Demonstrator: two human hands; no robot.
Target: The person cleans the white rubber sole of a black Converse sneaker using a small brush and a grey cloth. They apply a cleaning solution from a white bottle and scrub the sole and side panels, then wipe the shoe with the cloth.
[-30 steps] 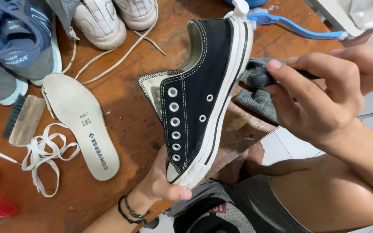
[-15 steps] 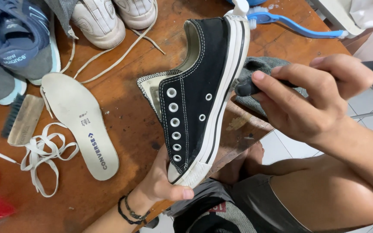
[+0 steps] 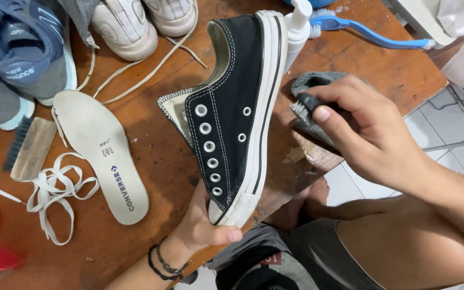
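The left hand (image 3: 202, 228) grips the toe of a black canvas shoe (image 3: 232, 115), fingers closed around the white toe cap, and holds the shoe on its side above the wooden table (image 3: 157, 145), eyelets facing the camera and heel pointing away. Compared with half a second earlier, the shoe has tilted and shifted slightly left, so that its heel no longer covers the white pump bottle (image 3: 296, 29) behind it. The right hand (image 3: 361, 131) is closed around a small black-handled brush (image 3: 302, 104); it has dropped lower, and the bristles now sit against the grey cloth (image 3: 312, 83) at the table edge, just right of the shoe's white sole and apart from it. To the left lie a white insole (image 3: 100, 153), loose white laces (image 3: 55, 188) and a wooden brush (image 3: 25, 147), unchanged.
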